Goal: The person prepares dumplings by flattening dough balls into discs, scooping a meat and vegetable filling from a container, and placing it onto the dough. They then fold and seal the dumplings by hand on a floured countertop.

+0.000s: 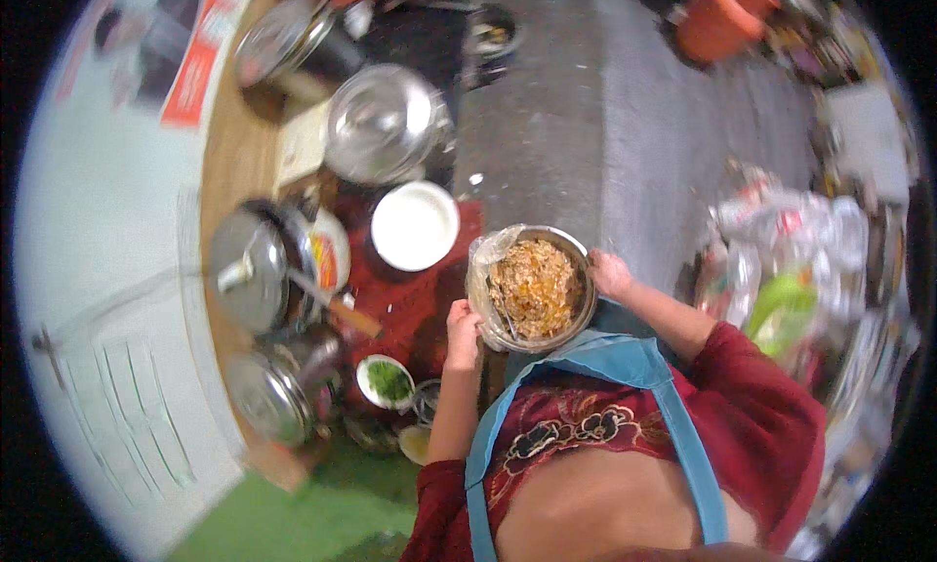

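My left hand (464, 327) grips the left rim of a round metal bowl (588, 298), where clear plastic film (479, 276) hangs over the edge. On the opposite rim, my right hand (611, 273) has hold of the bowl. Inside lies a brownish, chopped food mixture (538, 287) with orange-yellow bits, and a thin metal utensil handle leans at its lower left. The bowl is in front of my blue apron (622, 357). To its left, a white round bowl or plate (415, 226) stands on a red surface, with a small white bowl of chopped greens (389, 381) nearer me.
Lidded metal pots (250, 269) line the left wall, and a knife-like tool with a wooden handle (355, 319) lies beside them. A large shiny metal basin (384, 122) stands farther off. Plastic bottles and bags (776, 262) are heaped at right; an orange bucket (721, 24) is beyond.
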Action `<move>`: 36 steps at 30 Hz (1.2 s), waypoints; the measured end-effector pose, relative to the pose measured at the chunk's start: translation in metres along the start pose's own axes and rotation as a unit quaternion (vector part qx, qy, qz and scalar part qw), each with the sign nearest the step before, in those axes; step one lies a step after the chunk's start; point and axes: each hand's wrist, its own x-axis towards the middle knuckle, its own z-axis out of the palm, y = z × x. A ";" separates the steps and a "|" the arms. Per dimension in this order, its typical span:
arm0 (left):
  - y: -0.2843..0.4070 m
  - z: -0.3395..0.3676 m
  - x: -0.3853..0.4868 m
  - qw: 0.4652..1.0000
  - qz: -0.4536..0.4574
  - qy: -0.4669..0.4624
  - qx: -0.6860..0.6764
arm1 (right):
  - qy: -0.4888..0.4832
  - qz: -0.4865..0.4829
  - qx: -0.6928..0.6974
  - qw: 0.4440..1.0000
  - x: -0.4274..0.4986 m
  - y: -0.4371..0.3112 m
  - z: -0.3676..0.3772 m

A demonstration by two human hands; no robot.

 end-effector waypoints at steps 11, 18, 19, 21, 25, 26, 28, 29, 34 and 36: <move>0.182 0.149 0.060 0.985 -0.066 -0.121 0.104 | 0.193 0.118 0.112 0.968 -0.018 -0.041 -0.192; 0.272 0.232 0.090 0.988 -0.059 -0.104 0.099 | 0.144 0.170 0.102 0.970 0.018 -0.053 -0.298; 0.281 0.247 0.096 0.988 -0.083 -0.097 0.088 | 0.175 0.162 0.098 0.966 0.021 -0.053 -0.310; 0.303 0.282 0.111 0.978 0.066 -0.093 0.172 | 0.236 0.137 0.078 0.959 0.038 -0.055 -0.342; 0.362 0.356 0.151 0.992 0.025 -0.094 0.080 | 0.191 0.218 0.106 0.951 0.084 -0.068 -0.419; 0.373 0.378 0.172 0.972 0.114 -0.156 0.138 | 0.169 0.234 0.101 0.952 0.107 -0.062 -0.440; 0.384 0.408 0.208 0.972 0.098 -0.185 0.103 | 0.240 0.217 0.123 0.938 0.123 -0.055 -0.448; 0.390 0.424 0.231 0.981 0.038 -0.162 0.098 | 0.281 0.189 0.147 0.929 0.135 -0.051 -0.449; 0.400 0.505 0.292 0.960 -0.025 -0.234 0.149 | 0.299 0.273 0.213 0.889 0.162 -0.019 -0.472; 0.439 0.580 0.340 0.935 0.085 -0.315 0.142 | 0.348 0.259 0.229 0.871 0.208 -0.005 -0.539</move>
